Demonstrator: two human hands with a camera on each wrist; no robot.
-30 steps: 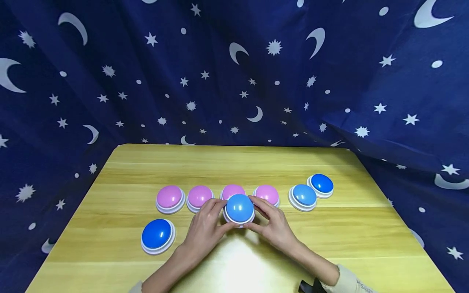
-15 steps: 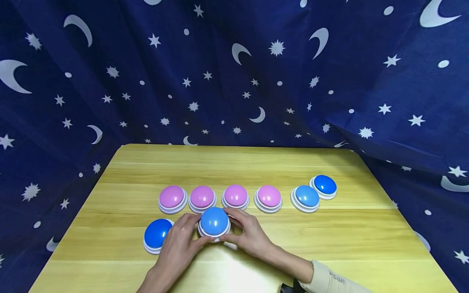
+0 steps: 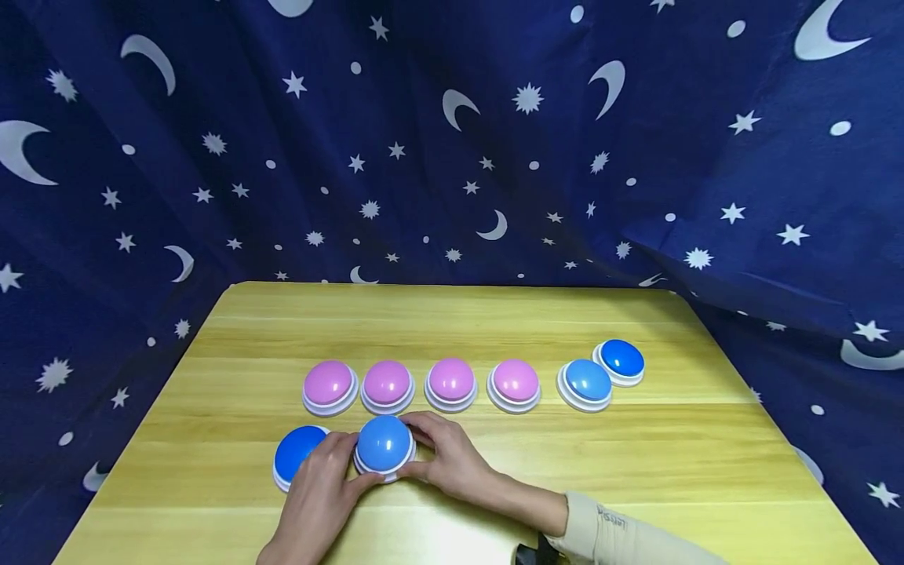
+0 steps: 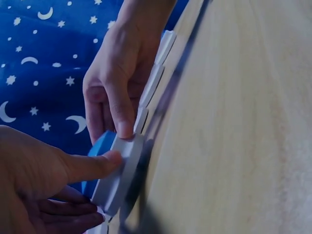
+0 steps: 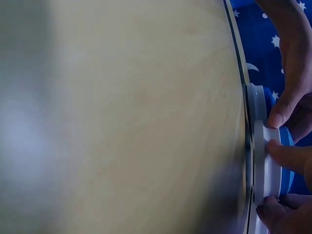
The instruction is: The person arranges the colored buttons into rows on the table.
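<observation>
A light blue push button [image 3: 384, 443] with a white round base is held between both hands, just in front of the pink row. My left hand [image 3: 315, 490] grips its left side, thumb at the front of the base. On the opposite side my right hand [image 3: 452, 459] pinches the base with thumb and fingers. In the left wrist view the white base [image 4: 119, 170] appears slightly raised over the table, with a shadow below it. A dark blue push button [image 3: 297, 453] lies just left, partly hidden behind my left hand.
Several pink push buttons [image 3: 452, 380] stand in a row behind the hands. To the right sit another light blue button [image 3: 588, 380] and a dark blue button [image 3: 621, 359]. A star-and-moon curtain [image 3: 424, 157] hangs beyond the wooden table [image 3: 636, 471].
Both hands have carried the light blue button left and toward the front, from before the third pink button to beside the dark blue one. The other buttons stay put.
</observation>
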